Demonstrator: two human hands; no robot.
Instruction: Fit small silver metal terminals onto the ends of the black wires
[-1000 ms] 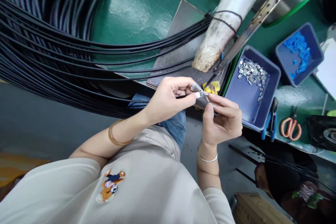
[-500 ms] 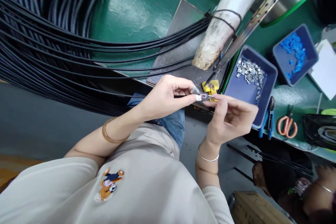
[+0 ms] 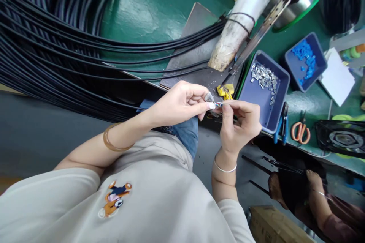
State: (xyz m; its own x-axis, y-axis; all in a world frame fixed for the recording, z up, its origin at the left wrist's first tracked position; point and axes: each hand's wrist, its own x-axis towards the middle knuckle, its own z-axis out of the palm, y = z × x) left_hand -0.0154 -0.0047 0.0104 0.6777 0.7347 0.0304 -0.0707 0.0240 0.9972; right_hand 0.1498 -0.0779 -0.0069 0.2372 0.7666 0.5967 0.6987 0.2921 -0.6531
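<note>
My left hand [image 3: 185, 102] pinches the end of a black cable, its thumb and a finger wrapped in whitish tape. Thin coloured wires [image 3: 219, 104] come out of that end between my two hands. My right hand [image 3: 238, 119] has its thumb and forefinger closed on the wires, close to the left fingertips. Just beyond the fingers lies a yellow piece [image 3: 226, 91] on a grey metal plate [image 3: 182, 59]. Many black cables [image 3: 137, 47] run in from the left toward a plastic-wrapped roll [image 3: 236, 26].
Right of the plate are a bin of small metal parts [image 3: 278, 102] and a bin of blue parts [image 3: 319, 53]. Blue-handled pliers [image 3: 282, 123] and orange scissors [image 3: 300, 131] lie near the table edge. Another person's arm [image 3: 318, 201] shows at lower right.
My right hand has moved left, nearer to my left hand, and now pinches the wires close to the cable end. The view has shifted slightly to the right.
</note>
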